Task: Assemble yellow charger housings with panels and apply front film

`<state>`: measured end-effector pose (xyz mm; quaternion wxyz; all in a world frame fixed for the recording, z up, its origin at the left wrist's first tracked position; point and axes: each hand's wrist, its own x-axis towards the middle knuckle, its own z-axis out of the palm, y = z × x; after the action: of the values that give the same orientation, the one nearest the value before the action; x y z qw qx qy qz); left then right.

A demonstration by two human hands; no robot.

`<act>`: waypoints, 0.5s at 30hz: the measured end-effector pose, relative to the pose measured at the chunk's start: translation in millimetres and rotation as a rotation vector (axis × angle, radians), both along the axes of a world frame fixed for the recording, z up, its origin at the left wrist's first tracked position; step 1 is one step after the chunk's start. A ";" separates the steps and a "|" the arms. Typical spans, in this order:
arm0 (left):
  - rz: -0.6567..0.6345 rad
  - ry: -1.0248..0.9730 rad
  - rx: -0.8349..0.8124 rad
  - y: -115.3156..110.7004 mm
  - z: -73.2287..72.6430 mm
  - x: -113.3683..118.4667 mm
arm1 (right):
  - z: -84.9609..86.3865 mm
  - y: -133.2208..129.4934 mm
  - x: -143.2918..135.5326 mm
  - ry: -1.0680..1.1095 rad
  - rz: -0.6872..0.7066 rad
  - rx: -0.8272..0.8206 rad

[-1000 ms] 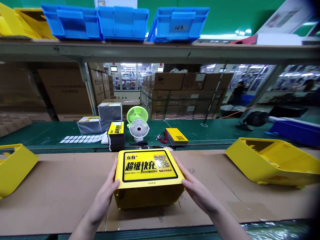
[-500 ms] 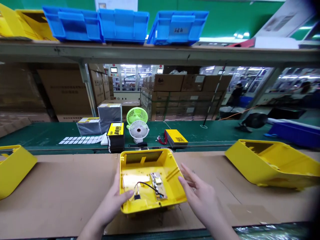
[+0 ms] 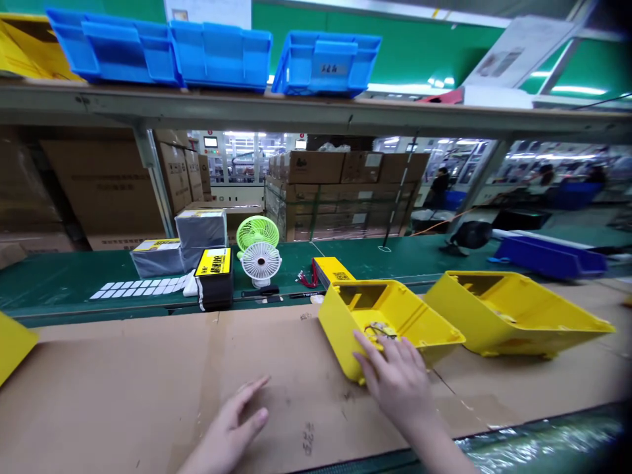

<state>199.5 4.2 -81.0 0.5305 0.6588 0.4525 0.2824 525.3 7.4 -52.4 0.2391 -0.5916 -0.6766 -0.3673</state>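
Observation:
A yellow plastic housing (image 3: 345, 336), open at the top, sits on the cardboard right of centre. Inside it, a bit of the circuit board with its dark wires (image 3: 380, 329) shows above my fingers. My right hand (image 3: 395, 375) holds the housing's near wall, fingers over the rim and thumb low on the outside; its grip is partly hidden. Well to the left, my left hand (image 3: 237, 421) hovers over the bare cardboard with thumb and fingers apart, holding nothing. Just beyond on the right stands a second yellow housing (image 3: 494, 336), close beside the first.
Part of another yellow housing (image 3: 14, 342) shows at the left edge. Behind the cardboard (image 3: 148, 382) stand a white fan (image 3: 261, 262), a green fan (image 3: 257, 232), a stack of black-and-yellow boxes (image 3: 214, 280) and white labels (image 3: 138, 288). Blue bins (image 3: 326, 62) line the shelf above.
The housing has moved from in front of me to the right, near the other one, with my right hand on its near wall. My left hand has let go of it. The view has turned right.

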 end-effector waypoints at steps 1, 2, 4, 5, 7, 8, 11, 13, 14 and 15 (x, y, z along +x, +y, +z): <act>0.051 0.036 0.007 0.1 -5.9 -12.2 | -1.3 4.7 18.3 -0.021 -0.069 -0.012; 0.099 0.061 0.013 0.8 -11.6 -24.4 | -3.6 8.7 35.0 -0.045 -0.132 -0.025; 0.203 0.083 0.009 3.6 -20.7 -47.0 | -9.9 14.0 63.1 -0.097 -0.231 -0.027; 0.254 0.094 0.012 5.5 -23.6 -56.9 | -13.3 15.5 74.7 -0.124 -0.268 -0.021; 0.337 0.121 0.021 10.2 -25.7 -73.3 | -18.9 16.5 94.4 -0.172 -0.319 -0.006; 0.372 0.142 0.034 13.2 -25.0 -80.4 | -20.6 16.2 103.3 -0.197 -0.330 -0.001; 0.449 0.246 0.127 27.6 -18.4 -104.1 | -22.5 14.3 131.0 -0.281 -0.298 0.011; 0.507 0.348 0.237 42.0 -10.9 -129.4 | -23.4 14.2 154.4 -0.333 -0.250 0.007; 0.548 0.403 0.305 49.7 -6.4 -146.5 | -24.3 15.0 168.2 -0.350 -0.234 0.005; 0.597 0.456 0.369 56.6 -1.6 -166.5 | -25.5 16.4 183.2 -0.353 -0.232 0.004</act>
<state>33.0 60.8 -82.7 0.1848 0.6285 0.6711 0.3471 708.6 23.8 -77.9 0.0739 -0.5915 -0.6348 -0.4917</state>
